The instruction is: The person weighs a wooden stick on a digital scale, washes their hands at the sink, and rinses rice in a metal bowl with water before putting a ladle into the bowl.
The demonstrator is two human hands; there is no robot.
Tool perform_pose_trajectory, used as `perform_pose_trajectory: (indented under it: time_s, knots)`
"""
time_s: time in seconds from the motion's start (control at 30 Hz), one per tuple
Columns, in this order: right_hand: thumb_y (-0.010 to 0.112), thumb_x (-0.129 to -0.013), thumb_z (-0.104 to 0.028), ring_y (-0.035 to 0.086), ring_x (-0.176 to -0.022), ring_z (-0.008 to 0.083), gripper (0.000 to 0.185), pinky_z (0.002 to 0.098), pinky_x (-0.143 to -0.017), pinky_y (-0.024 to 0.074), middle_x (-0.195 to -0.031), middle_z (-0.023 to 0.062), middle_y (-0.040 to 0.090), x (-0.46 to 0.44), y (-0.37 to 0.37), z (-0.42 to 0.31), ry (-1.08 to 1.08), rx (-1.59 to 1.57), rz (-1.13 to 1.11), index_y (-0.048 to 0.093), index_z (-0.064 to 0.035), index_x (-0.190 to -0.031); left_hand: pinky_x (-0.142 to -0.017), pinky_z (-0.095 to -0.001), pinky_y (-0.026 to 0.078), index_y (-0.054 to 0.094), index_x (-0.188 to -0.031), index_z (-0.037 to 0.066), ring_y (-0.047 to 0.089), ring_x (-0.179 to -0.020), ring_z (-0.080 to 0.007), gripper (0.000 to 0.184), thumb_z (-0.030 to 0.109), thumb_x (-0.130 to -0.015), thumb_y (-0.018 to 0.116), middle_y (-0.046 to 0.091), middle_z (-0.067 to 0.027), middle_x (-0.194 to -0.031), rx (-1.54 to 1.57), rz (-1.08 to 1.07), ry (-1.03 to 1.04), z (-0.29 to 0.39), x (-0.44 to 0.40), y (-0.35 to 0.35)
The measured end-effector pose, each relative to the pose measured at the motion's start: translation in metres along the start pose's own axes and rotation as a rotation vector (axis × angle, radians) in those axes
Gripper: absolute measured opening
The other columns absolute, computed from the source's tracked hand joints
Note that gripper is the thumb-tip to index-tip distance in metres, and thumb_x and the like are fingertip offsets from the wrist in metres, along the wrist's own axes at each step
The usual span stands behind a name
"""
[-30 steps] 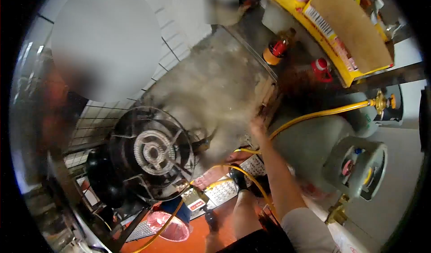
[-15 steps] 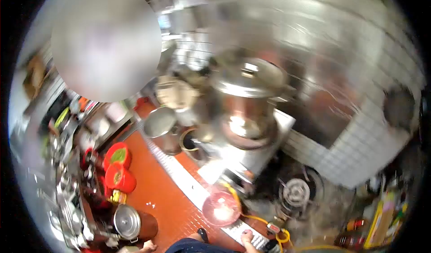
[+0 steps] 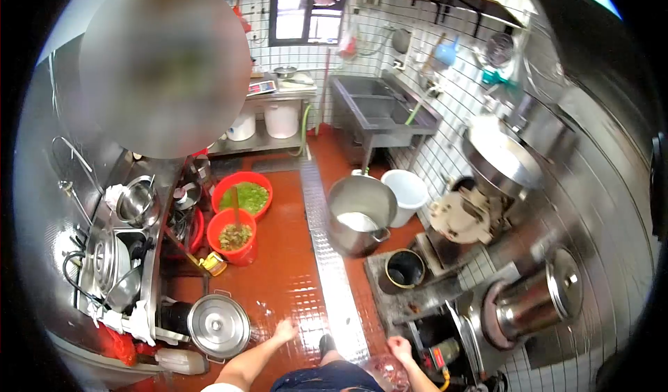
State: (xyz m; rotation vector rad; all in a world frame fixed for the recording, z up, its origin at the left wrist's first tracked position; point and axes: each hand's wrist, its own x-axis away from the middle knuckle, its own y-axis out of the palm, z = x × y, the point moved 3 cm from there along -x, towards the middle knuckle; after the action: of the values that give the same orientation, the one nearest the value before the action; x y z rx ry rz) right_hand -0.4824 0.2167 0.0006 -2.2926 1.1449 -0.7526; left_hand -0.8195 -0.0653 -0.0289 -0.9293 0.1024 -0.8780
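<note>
Hands apparently free here: the left hand [image 3: 285, 331] is held out near the lidded pot [image 3: 219, 326] on the floor [image 3: 278, 291], the right hand [image 3: 399, 348] by the pinkish basin [image 3: 386, 372]. Either grip's closure cannot be told; for contact, a lower reach is called for.
</note>
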Motion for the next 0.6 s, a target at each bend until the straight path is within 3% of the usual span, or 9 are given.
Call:
perform_pose_trajectory:
  time_s: [0.03,0.07,0.17,0.23,0.27,0.33,0.4,0.53,0.6]
  knots:
    - [0.063,-0.077,-0.022,0.064,-0.077,0.0162,0.019,0.0315,-0.072,0.0502,-0.080,0.0081,0.069,-0.018,0.006,0.023,0.018,0.089,0.019,0.069,-0.0068,-0.086,-0.096,-0.0432,0.039,0.065,-0.104,0.010,0.051,-0.110,-0.0346,0.034,0.030,-0.080,0.054,0.057,-0.0174,-0.115,0.018,-0.122,-0.149,0.042,-0.034,-0.033]
    - [0.062,-0.078,-0.020,0.064,-0.071,0.0183,0.018,0.0323,-0.066,0.0505,-0.076,0.0104,0.067,-0.036,0.013,0.028,0.158,0.010,-0.009,0.068,-0.0042,-0.084,-0.098,-0.0425,0.037,0.063,-0.108,0.007,0.049,-0.113,-0.0350,0.037,0.033,-0.082,0.055,0.056,-0.0158,-0.118,-0.044,-0.143,0.041,0.066,-0.070,-0.055]
    - [0.058,-0.081,-0.013,0.063,-0.056,0.0232,0.018,0.0344,-0.050,0.0499,-0.068,0.0159,0.064,-0.084,0.044,0.081,0.538,-0.047,-0.018,0.065,0.0028,-0.077,-0.095,-0.0405,0.041,0.058,-0.111,0.004,0.051,-0.110,-0.0346,0.040,0.033,-0.084,0.057,0.056,-0.0183,-0.114,0.114,-0.127,0.024,0.067,-0.182,-0.072]
    - [0.055,-0.082,-0.007,0.061,-0.051,0.0221,0.016,0.0351,-0.044,0.0464,-0.066,0.0144,0.063,-0.110,0.054,0.005,0.891,-0.288,0.029,0.063,0.0065,-0.077,-0.091,-0.0405,0.044,0.058,-0.110,0.003,0.055,-0.104,-0.0347,0.040,0.032,-0.083,0.059,0.057,-0.0210,-0.110,0.137,-0.062,0.068,0.070,-0.241,-0.117]
    - [0.062,-0.079,-0.010,0.060,-0.051,0.0210,0.017,0.0352,-0.043,0.0442,-0.065,0.0132,0.062,-0.155,0.084,0.043,0.584,0.013,0.034,0.063,0.0062,-0.074,-0.087,-0.0399,0.046,0.059,-0.106,0.003,0.057,-0.101,-0.0329,0.039,0.033,-0.081,0.060,0.059,-0.0207,-0.108,0.217,-0.029,0.050,0.056,-0.264,-0.135]
    - [0.065,-0.078,-0.016,0.059,-0.050,0.0197,0.020,0.0356,-0.042,0.0421,-0.063,0.0121,0.062,-0.215,0.093,-0.061,0.757,0.015,-0.182,0.064,0.0034,-0.072,-0.085,-0.0383,0.047,0.061,-0.101,0.003,0.058,-0.099,-0.0302,0.037,0.032,-0.079,0.062,0.061,-0.0196,-0.102,0.241,0.063,-0.055,-0.008,-0.314,-0.149]
    - [0.066,-0.079,-0.019,0.057,-0.048,0.0176,0.024,0.0340,-0.041,0.0418,-0.061,0.0105,0.061,-0.339,0.146,-0.045,0.261,0.317,-0.203,0.065,0.0018,-0.069,-0.083,-0.0385,0.048,0.062,-0.098,0.003,0.060,-0.094,-0.0299,0.034,0.031,-0.077,0.063,0.063,-0.0183,-0.095,0.337,0.126,-0.227,-0.002,-0.317,-0.238]
    - [0.059,-0.084,-0.014,0.059,-0.054,0.0160,0.017,0.0290,-0.047,0.0476,-0.066,0.0080,0.062,-0.535,0.215,-0.244,-0.112,-0.115,-0.332,0.063,0.0013,-0.078,-0.077,-0.0402,0.050,0.062,-0.091,0.002,0.062,-0.087,-0.0321,0.027,0.025,-0.078,0.062,0.064,-0.0180,-0.087,0.194,0.354,-0.370,-0.119,-0.400,-0.296]
    - [0.051,-0.088,-0.011,0.062,-0.062,0.0167,0.015,0.0289,-0.051,0.0497,-0.071,0.0076,0.062,-0.577,0.221,-0.377,-0.006,-0.223,-0.438,0.062,0.0001,-0.087,-0.075,-0.0417,0.049,0.062,-0.091,0.001,0.061,-0.086,-0.0343,0.025,0.022,-0.079,0.061,0.064,-0.0189,-0.084,0.255,0.347,-0.415,-0.141,-0.449,-0.340]
